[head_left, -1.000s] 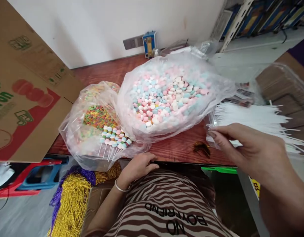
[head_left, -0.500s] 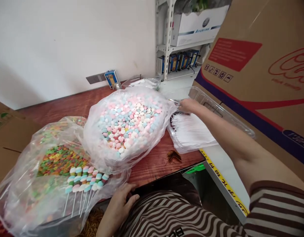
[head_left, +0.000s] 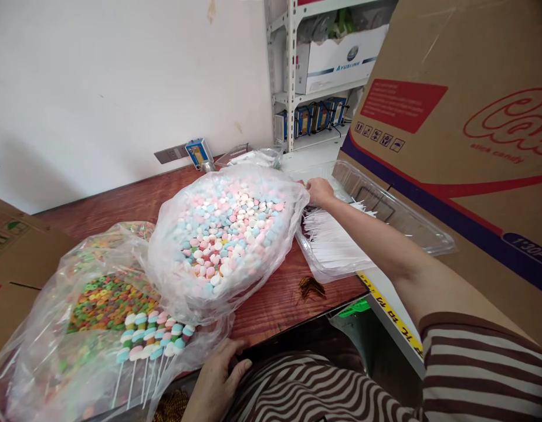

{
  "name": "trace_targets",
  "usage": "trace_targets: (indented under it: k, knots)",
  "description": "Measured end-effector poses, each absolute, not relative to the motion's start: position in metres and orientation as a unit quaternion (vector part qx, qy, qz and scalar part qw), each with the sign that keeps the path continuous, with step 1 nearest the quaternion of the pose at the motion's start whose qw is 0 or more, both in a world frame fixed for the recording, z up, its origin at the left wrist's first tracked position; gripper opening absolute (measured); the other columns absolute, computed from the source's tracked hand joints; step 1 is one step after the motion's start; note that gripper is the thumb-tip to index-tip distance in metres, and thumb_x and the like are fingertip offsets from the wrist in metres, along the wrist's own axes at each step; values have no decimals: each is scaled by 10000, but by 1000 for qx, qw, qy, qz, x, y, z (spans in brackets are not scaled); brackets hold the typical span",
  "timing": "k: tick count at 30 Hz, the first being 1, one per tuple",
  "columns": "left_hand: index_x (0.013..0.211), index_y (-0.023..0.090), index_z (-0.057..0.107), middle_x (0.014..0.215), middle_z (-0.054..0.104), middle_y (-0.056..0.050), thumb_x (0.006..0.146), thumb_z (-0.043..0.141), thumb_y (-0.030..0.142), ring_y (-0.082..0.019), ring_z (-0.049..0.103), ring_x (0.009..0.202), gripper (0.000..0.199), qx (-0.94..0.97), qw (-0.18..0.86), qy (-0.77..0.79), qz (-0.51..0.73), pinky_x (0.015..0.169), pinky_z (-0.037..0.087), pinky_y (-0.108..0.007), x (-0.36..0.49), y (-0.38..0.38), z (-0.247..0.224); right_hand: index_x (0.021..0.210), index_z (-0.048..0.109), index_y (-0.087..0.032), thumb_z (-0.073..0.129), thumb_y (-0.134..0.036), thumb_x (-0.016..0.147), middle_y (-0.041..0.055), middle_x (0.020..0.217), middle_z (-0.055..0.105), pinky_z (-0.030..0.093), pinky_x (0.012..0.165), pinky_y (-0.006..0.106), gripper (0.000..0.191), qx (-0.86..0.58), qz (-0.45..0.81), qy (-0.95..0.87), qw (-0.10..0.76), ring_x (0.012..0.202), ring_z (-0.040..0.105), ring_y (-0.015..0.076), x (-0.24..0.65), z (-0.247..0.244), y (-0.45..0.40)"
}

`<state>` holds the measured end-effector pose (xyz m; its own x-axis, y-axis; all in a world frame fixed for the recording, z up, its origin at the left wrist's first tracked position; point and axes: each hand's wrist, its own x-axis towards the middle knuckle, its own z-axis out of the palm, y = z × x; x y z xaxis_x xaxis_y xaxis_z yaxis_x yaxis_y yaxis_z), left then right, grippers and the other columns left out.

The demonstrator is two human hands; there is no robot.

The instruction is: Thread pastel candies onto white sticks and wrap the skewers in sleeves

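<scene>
My left hand (head_left: 219, 375) rests at the table's front edge, thumb apart from the fingers, with nothing visible in it. Close by lie several candy skewers (head_left: 153, 335) on white sticks, on a clear bag of colourful ring candies (head_left: 110, 302). My right hand (head_left: 320, 192) reaches past the far end of the white sticks (head_left: 335, 237), beside a large clear bag of pastel candies (head_left: 227, 225). Its fingers are closed, and a small reddish-yellow bit shows at their tips; what it is I cannot make out. The sticks lie in a clear plastic tray (head_left: 312, 261).
Gold twist ties (head_left: 311, 287) lie near the front edge of the wooden table (head_left: 264, 305). A large cardboard box (head_left: 438, 140) stands at the right, and another box (head_left: 20, 246) at the left. A blue box (head_left: 199, 152) and white shelving (head_left: 291, 76) are at the back.
My right hand has moved slightly left, to the edge of the pastel candy bag. The silvery thing seen at its fingers before no longer shows. My left hand stays at the table edge.
</scene>
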<state>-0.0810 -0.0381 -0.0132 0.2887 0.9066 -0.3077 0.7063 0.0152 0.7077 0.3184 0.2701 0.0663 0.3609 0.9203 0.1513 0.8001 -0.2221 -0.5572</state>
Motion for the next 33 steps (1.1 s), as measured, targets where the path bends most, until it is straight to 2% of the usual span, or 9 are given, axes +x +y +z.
trace_targets:
  k: [3, 6, 9, 11, 14, 17, 21, 26, 33]
  knots:
    - [1141, 216, 772, 1086, 753, -120, 881, 654, 365, -287, 685, 975, 323, 701, 409, 572, 117, 915, 538, -418, -78, -34, -8, 620, 594, -164, 724, -262, 884, 81, 739, 728, 544, 729, 288, 310, -761, 138, -490, 402, 883, 725, 255, 329, 82, 263]
    - [1135, 218, 772, 1044, 753, -105, 897, 640, 341, -268, 682, 923, 298, 713, 419, 553, 107, 880, 533, -402, -72, -30, 1, 721, 584, -187, 614, -300, 964, 29, 732, 705, 541, 599, 230, 269, -723, 162, -438, 509, 746, 699, 164, 329, 104, 243]
    - [1224, 241, 753, 1052, 751, -93, 906, 645, 331, -250, 675, 914, 347, 715, 472, 502, 117, 875, 529, -391, -52, -27, 10, 855, 618, -210, 647, -309, 949, -7, 803, 719, 586, 609, 205, 139, -639, 234, -420, 601, 694, 685, 105, 302, 118, 198]
    - [1387, 282, 663, 1212, 734, -103, 862, 732, 361, -269, 672, 1060, 536, 677, 562, 443, 172, 959, 519, -407, -27, -26, 14, 887, 669, -210, 815, -286, 804, -5, 825, 738, 624, 653, 222, 184, -460, 416, -375, 689, 718, 702, 116, 266, 115, 154]
    - [1547, 361, 469, 1569, 525, -98, 645, 932, 459, -318, 562, 1348, 1019, 504, 752, 296, 305, 1106, 464, -451, 14, -20, 20, 863, 711, -208, 933, -310, 673, 8, 861, 768, 642, 656, 241, 310, -344, 592, -328, 651, 739, 727, 143, 201, 91, 81]
    - [1291, 262, 706, 1358, 679, -120, 687, 834, 669, -291, 634, 1226, 740, 298, 758, 269, 514, 1037, 519, -425, 34, -8, 27, 876, 713, -221, 942, -374, 672, -14, 799, 755, 636, 679, 277, 343, -342, 663, -292, 599, 704, 713, 148, 153, 59, 25]
    - [951, 183, 779, 978, 745, -54, 743, 882, 393, -160, 672, 901, 314, 213, 613, 380, 659, 879, 557, -288, 16, 3, 30, 912, 709, -238, 896, -428, 729, -6, 845, 757, 615, 715, 313, 324, -372, 662, -358, 543, 750, 695, 168, 136, 29, 1]
    - [886, 172, 783, 732, 672, 1, 690, 916, 365, -110, 616, 673, 306, 230, 566, 438, 659, 681, 540, -232, -11, -7, 21, 877, 708, -240, 863, -495, 732, 8, 800, 724, 584, 708, 322, 332, -414, 619, -441, 501, 735, 660, 178, 138, 13, 5]
    - [927, 170, 740, 872, 743, -45, 661, 927, 332, -173, 688, 827, 363, 265, 561, 481, 619, 802, 568, -299, -13, -14, 17, 818, 701, -220, 806, -535, 785, 23, 766, 708, 523, 674, 314, 333, -451, 552, -495, 498, 698, 618, 183, 129, 9, 4]
